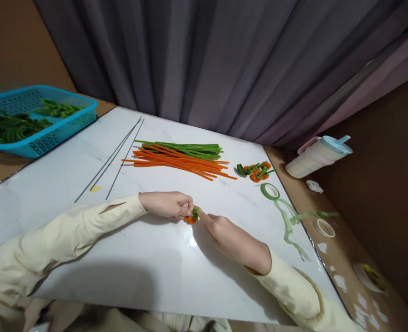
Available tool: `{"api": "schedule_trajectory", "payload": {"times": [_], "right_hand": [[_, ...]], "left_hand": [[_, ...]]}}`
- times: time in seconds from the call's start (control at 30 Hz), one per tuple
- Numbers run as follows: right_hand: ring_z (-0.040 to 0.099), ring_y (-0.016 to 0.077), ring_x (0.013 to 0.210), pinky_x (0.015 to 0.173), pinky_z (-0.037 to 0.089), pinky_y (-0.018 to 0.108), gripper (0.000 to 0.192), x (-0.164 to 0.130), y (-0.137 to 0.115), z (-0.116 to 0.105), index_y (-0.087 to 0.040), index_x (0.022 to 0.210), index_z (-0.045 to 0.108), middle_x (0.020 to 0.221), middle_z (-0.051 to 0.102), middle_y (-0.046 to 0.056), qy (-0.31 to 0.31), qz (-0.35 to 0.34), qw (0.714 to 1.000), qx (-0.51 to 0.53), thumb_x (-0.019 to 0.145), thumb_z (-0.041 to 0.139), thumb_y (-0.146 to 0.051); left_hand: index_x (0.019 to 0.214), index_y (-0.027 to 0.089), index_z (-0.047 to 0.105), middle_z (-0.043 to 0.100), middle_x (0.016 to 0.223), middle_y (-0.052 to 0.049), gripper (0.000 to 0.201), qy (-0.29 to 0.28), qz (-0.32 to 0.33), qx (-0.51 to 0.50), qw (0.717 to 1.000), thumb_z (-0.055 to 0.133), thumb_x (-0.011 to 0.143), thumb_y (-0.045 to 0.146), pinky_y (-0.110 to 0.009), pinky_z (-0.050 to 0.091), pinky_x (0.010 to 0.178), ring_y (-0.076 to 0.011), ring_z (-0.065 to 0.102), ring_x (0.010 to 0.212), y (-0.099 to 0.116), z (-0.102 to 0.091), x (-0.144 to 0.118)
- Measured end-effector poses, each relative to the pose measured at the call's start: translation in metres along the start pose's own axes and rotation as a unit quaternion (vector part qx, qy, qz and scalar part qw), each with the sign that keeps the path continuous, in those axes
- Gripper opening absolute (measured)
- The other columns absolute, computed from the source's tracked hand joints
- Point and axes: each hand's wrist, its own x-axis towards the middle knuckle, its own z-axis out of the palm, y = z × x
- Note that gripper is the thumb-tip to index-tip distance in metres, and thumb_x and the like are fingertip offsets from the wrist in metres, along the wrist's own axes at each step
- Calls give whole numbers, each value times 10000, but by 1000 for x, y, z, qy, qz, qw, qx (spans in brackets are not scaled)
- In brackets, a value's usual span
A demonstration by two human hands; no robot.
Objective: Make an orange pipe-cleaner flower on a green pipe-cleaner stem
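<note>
White marble-look bench (pixel 128 267) fills the view, grey curtain (pixel 225 60) hanging behind it. Nearest, both hands meet at mid-bench: the left hand (pixel 167 204) has its fingers (pixel 185 210) pressed together, pinching a small orange-and-green pipe-cleaner flower (pixel 192 216), and the right hand (pixel 225 233) comes in from the right with its fingertips closed on the same piece. It sits just above the bench surface, between the two hands. Judging by the look, it's feather-light and fuzzy, a soft wire that bends and keeps its bend, so it crushes easily; best held at the twisted green base, not the orange loops. Right of that, a roll of green floral tape (pixel 269 191) trails a loose strip. Farther, finished flowers (pixel 257 171), then orange pipe cleaners (pixel 183 162) and green pipe cleaners (pixel 186 148), with thin wire rods (pixel 110 161) on the left. Far left, a blue basket (pixel 51 133); far right, a lidded cup (pixel 316 157).
</note>
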Motion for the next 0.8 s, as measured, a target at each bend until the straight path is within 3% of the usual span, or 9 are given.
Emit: {"api": "schedule_trajectory", "payload": {"times": [0.2, 0.37, 0.47, 0.8], "right_hand": [[517, 170, 620, 569, 376, 269, 636, 1, 5, 1, -75, 1378, 263, 850, 592, 124, 1, -23, 1000, -4, 751, 285, 26], [394, 116, 497, 519, 327, 223, 409, -1, 9, 2, -111, 1268, 413, 621, 488, -2, 64, 2, 991, 119, 873, 308, -97], [319, 94, 472, 507, 302, 210, 307, -2, 10, 3, -141, 1134, 510, 584, 421, -35, 86, -12, 982, 165, 887, 327, -128], [339, 79, 493, 533, 330, 176, 301, -3, 9, 2, -152, 1091, 563, 564, 410, -52, 101, -30, 964, 243, 870, 365, -101]], "left_hand": [[768, 177, 419, 349, 491, 84, 66, -30, -4, -77, 997, 455, 790, 228, -204, 232, 439, -74, 262, 431, -5, -3, 3], [770, 172, 423, 338, 497, 90, 92, -34, -19, -83, 996, 464, 799, 249, -198, 238, 448, -67, 255, 436, -6, -3, 3], [789, 168, 428, 349, 507, 89, 107, -41, -24, -80, 996, 469, 800, 265, -196, 251, 459, -65, 260, 445, -7, -3, 3], [785, 170, 428, 348, 504, 88, 166, -60, -28, -89, 994, 508, 793, 316, -200, 227, 447, -65, 265, 444, -8, -3, 3]]}}
